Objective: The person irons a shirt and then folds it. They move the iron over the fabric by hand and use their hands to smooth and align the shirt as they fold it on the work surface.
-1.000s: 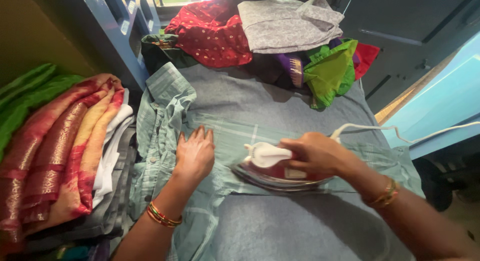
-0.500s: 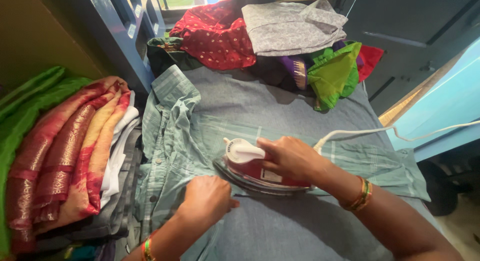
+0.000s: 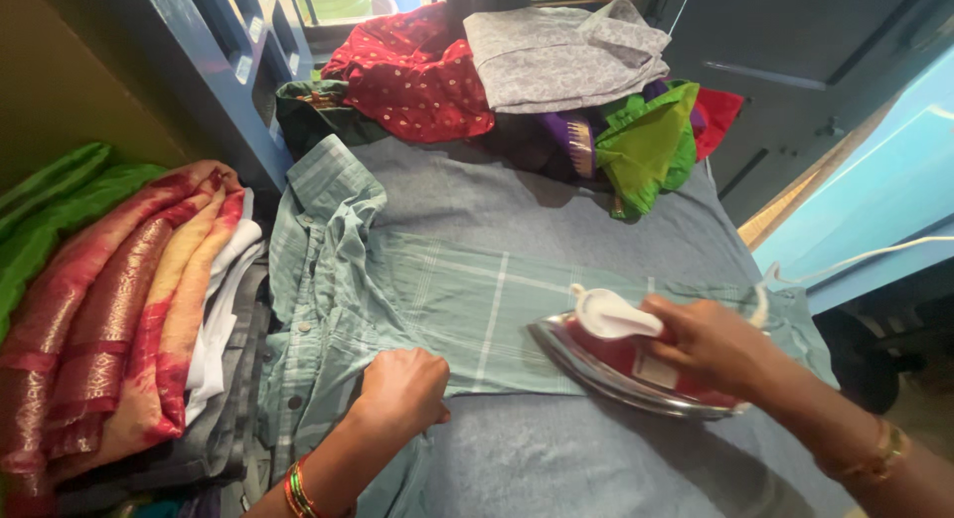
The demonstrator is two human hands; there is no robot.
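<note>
Right hand wrapped fully round the handle of the red-and-white electric iron with shiny metal soleplate, fingers curled tight, no gap. Iron sits flat on the pale green checked cotton shirt, soleplate tip pointing left, white cord trailing off to the right.

Left hand fisted, pinching the shirt's lower edge just left of the iron; cloth bunches slightly under the knuckles. Can't tell how much fabric is inside the fist.

Shirt lies spread across the grey-blue padded ironing surface, collar and button placket to the left, thin white lines crossing the weave, middle panel flat.

Left of it: stack of folded red, orange and gold-patterned woven fabrics with white and grey pieces beneath. At the far end: crumpled red dotted cloth, grey printed garment, bright green fabric. Gold and coloured bangles on left wrist.
</note>
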